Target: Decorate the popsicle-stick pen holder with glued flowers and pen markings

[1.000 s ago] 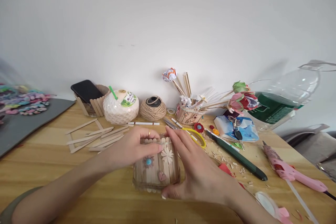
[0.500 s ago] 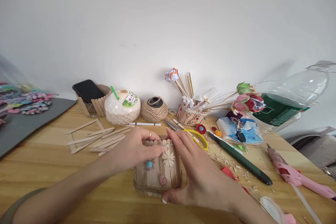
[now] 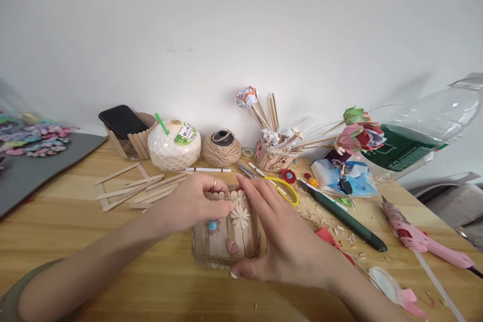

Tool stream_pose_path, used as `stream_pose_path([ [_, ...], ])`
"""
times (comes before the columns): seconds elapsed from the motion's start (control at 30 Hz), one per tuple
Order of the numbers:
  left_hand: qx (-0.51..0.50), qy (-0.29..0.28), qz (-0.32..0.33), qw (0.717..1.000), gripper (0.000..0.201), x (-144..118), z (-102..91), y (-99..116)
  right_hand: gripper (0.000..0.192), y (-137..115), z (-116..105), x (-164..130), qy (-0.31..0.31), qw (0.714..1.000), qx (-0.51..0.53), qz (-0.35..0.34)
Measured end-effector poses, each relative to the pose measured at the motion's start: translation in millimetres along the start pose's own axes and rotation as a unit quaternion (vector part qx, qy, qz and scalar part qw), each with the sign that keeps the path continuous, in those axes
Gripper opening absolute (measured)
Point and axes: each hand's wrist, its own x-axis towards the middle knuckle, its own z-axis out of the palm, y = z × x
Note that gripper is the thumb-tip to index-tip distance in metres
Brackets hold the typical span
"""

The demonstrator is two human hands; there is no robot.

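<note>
In the head view, a small holder (image 3: 225,234) walled with upright popsicle sticks stands on the wooden table (image 3: 75,221), its front decked with a white flower, a blue-centred flower and a pink heart. The left hand (image 3: 192,205) and right hand (image 3: 281,239) clasp it from either side, fingers curled against the sticks. Loose sticks (image 3: 136,191) lie just beyond to the left.

A phone (image 3: 121,121), a white cup (image 3: 174,145) and a twine ball (image 3: 221,147) are standing along the wall on the table (image 3: 75,241), loose sticks (image 3: 136,191) lying before them, and scissors (image 3: 281,188), a green knife (image 3: 345,219) and a pink glue gun (image 3: 422,239) are lying to the right.
</note>
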Motion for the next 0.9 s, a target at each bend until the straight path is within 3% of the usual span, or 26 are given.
stream_pose_path([
  [0.37, -0.016, -0.029, 0.017, 0.999, 0.015, 1, -4.1, -2, 0.112, 0, 1, 1, 0.007, 1.000, 0.004, -0.007],
  [0.6, 0.053, -0.082, 0.023, 0.995, 0.009, -3, -9.6, 3, 0.111, 2, 2, -1, 0.010, 1.000, 0.020, -0.004],
  [0.7, 0.086, -0.078, 0.039, 0.992, 0.008, -4, -12.1, 1, 0.111, 2, 2, -2, 0.012, 1.000, 0.019, -0.003],
  [0.9, 0.123, -0.037, 0.102, 0.986, 0.036, -6, -14.3, 0, 0.109, 4, 6, -4, 0.030, 0.999, 0.017, -0.003],
])
